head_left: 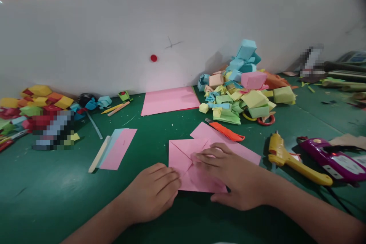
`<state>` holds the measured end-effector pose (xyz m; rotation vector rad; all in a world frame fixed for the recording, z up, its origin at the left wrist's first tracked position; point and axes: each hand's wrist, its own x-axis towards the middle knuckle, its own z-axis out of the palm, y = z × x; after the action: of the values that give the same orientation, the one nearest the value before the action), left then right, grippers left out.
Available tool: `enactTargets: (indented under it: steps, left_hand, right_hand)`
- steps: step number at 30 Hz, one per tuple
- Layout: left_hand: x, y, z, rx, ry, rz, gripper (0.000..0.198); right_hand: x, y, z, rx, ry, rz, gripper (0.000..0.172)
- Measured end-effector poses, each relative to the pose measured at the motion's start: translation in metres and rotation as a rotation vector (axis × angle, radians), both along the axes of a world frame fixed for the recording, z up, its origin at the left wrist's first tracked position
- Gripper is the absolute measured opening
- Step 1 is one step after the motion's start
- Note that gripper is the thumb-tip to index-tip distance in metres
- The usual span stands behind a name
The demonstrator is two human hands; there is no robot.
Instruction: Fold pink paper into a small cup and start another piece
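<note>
A pink paper square (pixel 183 152) with folded-in flaps lies on the green table (pixel 57 190) in front of me. My right hand (pixel 231 177) lies flat on it, fingers stretched out and pressing the folds near the middle. My left hand (pixel 151 194) rests at the paper's lower left corner, fingers curled and held together against the edge. A second pink sheet (pixel 243 150) lies under and behind the folded one.
An orange utility knife (pixel 227 131) lies just behind the paper. A yellow glue gun (pixel 288 158) and a purple tool (pixel 331 158) sit right. Piles of folded paper cubes stand at back right (pixel 246 87) and far left (pixel 34 103). Pink sheets (pixel 170 100) and strips (pixel 116 148) lie nearby. A white wall (pixel 114 38) bounds the table.
</note>
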<state>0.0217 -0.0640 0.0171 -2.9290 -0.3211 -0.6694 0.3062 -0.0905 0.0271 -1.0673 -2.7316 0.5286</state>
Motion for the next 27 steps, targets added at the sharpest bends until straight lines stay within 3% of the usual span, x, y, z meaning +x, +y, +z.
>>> enactTargets:
  steps: [4, 13, 18, 27]
  left_hand:
    - [-0.002, 0.001, 0.0, -0.039, -0.032, 0.011, 0.021]
    - [-0.002, 0.003, -0.002, -0.052, -0.083, 0.063, 0.02]
    - [-0.009, 0.006, -0.004, -0.063, -0.208, 0.124, 0.015]
    - [-0.012, 0.001, -0.005, -0.092, -0.228, 0.111, 0.016]
  right_hand:
    - [-0.003, -0.006, -0.002, 0.043, -0.007, 0.006, 0.058]
    - [-0.001, -0.007, -0.002, 0.075, 0.073, -0.019, 0.038]
    - [0.001, -0.002, -0.004, 0.195, 0.133, -0.05, 0.036]
    - [0.008, 0.006, -0.012, 0.339, 0.123, -0.083, 0.035]
